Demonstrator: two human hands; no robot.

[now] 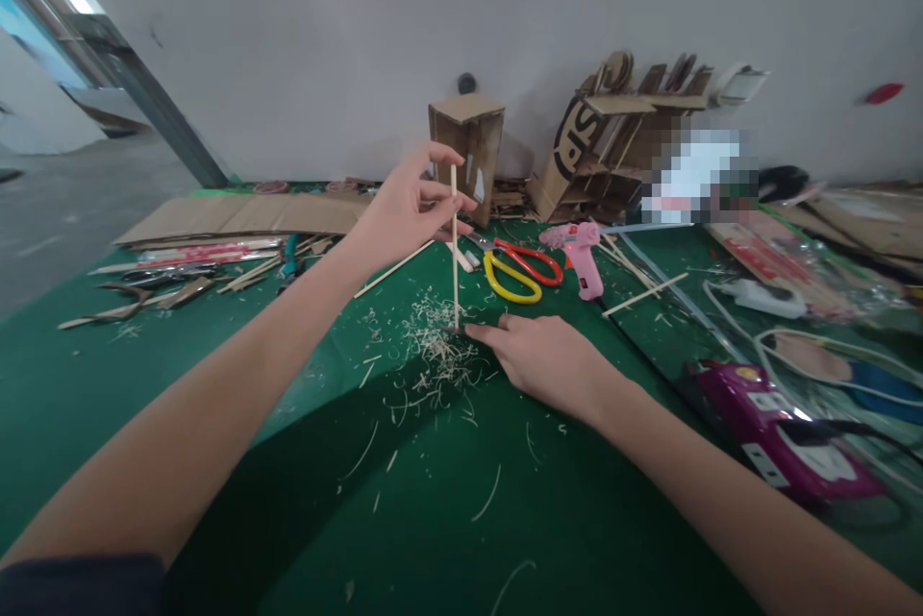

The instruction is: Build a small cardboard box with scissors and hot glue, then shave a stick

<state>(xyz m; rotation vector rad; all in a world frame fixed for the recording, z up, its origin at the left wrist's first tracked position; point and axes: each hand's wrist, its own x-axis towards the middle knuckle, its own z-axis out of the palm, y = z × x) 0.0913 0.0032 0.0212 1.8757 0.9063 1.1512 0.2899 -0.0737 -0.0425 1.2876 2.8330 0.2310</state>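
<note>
My left hand [422, 198] pinches a thin wooden stick [455, 260] near its upper end and keeps it roughly upright. The stick's lower end reaches down to a heap of curled wood shavings [436, 352] on the green tabletop [303, 491]. My right hand [544, 357] rests low beside the heap, its index finger stretched toward the foot of the stick and the other fingers curled under. A small dark tip shows at that fingertip, too little to name. Just behind the hands lie scissors [513, 270] with one yellow and one red handle.
A pink glue gun [577, 256] stands right of the scissors, its cord running toward a purple power strip [785, 433]. Cardboard structures [468, 150] line the wall. Pliers [122, 299], sticks and a flat cardboard strip [245, 217] lie at the left.
</note>
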